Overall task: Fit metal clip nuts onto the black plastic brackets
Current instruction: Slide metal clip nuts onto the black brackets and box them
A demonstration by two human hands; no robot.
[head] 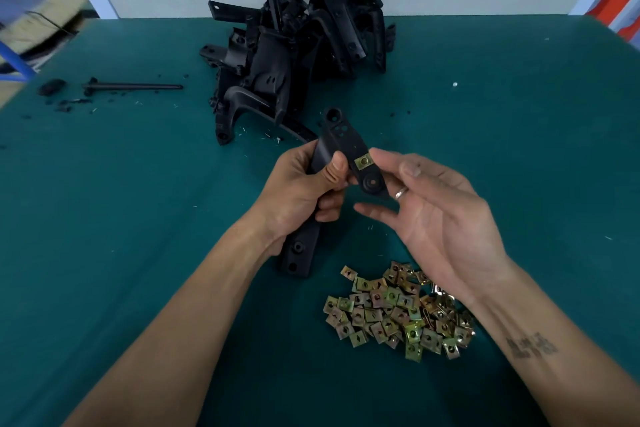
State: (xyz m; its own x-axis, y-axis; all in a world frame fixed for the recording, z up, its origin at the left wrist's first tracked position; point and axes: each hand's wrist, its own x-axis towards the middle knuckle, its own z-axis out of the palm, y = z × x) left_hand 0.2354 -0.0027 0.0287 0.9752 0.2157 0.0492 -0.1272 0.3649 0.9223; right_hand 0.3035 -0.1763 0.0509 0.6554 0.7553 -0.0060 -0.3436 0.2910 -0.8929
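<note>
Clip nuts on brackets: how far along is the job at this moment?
One clip nut already sits on the bracket that the left hand grips; the right hand is open beside it. Left: a heap of brackets at the table's far side and a pile of loose clip nuts.

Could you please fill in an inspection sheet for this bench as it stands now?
Surface: teal mat, black crumbs and metal slivers at left.
Job's things: held bracket with one clip nut fitted; bracket pile at back; loose clip nuts near right.
Clutter: black rod, black cap.
Hands: left hand grips bracket; right hand open, fingertip at nut.
Cables: nothing seen.
Surroundings: cardboard boxes left, blurred.
</note>
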